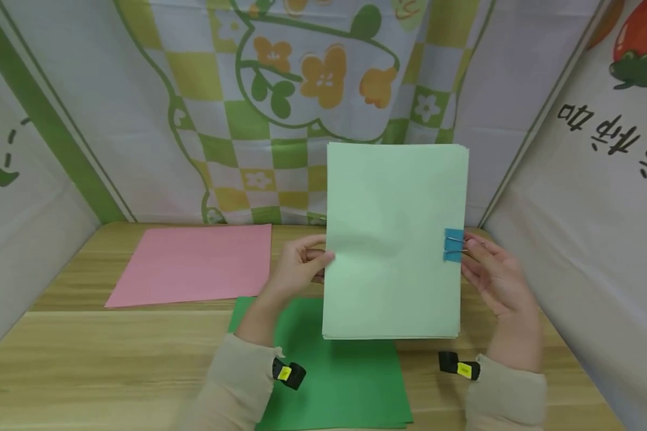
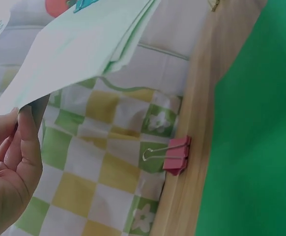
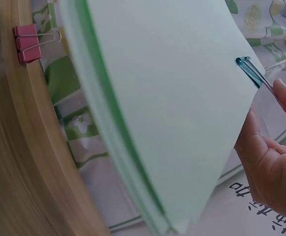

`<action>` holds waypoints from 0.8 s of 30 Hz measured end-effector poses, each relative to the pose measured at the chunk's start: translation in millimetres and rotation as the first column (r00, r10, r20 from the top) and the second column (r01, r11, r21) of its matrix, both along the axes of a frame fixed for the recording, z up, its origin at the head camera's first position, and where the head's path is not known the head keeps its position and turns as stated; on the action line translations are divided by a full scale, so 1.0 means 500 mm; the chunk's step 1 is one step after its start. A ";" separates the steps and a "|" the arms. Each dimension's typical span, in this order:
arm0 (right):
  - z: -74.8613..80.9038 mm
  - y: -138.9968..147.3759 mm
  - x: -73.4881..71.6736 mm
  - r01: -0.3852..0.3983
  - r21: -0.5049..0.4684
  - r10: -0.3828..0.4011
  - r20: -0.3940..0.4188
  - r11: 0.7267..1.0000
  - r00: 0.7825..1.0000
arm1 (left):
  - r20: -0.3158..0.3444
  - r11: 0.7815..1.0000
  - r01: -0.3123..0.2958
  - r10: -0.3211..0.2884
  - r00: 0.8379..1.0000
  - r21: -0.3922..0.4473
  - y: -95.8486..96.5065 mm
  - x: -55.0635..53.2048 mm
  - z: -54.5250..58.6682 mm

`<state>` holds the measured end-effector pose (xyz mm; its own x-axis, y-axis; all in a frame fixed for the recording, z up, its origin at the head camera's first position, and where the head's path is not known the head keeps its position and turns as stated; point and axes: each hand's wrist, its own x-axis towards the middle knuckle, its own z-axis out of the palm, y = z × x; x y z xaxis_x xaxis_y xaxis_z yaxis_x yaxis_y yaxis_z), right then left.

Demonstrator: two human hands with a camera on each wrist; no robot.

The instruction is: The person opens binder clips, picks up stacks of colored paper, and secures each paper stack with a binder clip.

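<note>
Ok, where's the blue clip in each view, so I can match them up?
Head: blue clip right of centre, on the edge of the pale green paper.
Left wrist: top edge, left of centre, partly cut off.
Right wrist: upper right.
Shared landmark: the pale green paper, in all three.

Two hands, left hand and right hand. Two sleeves, one per arm. Two black straps, one per wrist, one yellow label on each. Paper in three lots: one pale-green stack, several sheets, edges too close to count; one pink lot, single sheet or more, can't tell; one dark-green pile, at least two sheets. Two clips sure: one blue clip, one pink clip. One table. One checked curtain.
</note>
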<state>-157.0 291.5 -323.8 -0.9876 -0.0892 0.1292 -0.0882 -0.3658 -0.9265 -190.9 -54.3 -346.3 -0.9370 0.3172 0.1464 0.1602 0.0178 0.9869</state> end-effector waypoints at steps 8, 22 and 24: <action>-0.018 0.045 0.002 0.025 0.036 -0.027 0.042 0.999 0.999 | 0.038 1.000 0.021 -0.021 0.999 0.016 0.054 -0.010 -0.013; -0.042 0.101 0.007 0.088 -0.010 -0.086 0.128 0.996 0.988 | 0.054 1.000 0.010 -0.010 0.998 0.005 0.135 -0.011 -0.042; -0.044 0.107 0.009 0.106 -0.003 -0.105 0.141 0.994 0.984 | 0.058 1.000 0.007 -0.007 0.998 0.000 0.145 -0.012 -0.043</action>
<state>-152.7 344.8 -345.9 -0.9998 0.0171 -0.0115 0.0043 -0.3712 -0.9285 -197.0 18.3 -367.7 -0.9415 0.3241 0.0922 0.1032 0.0169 0.9945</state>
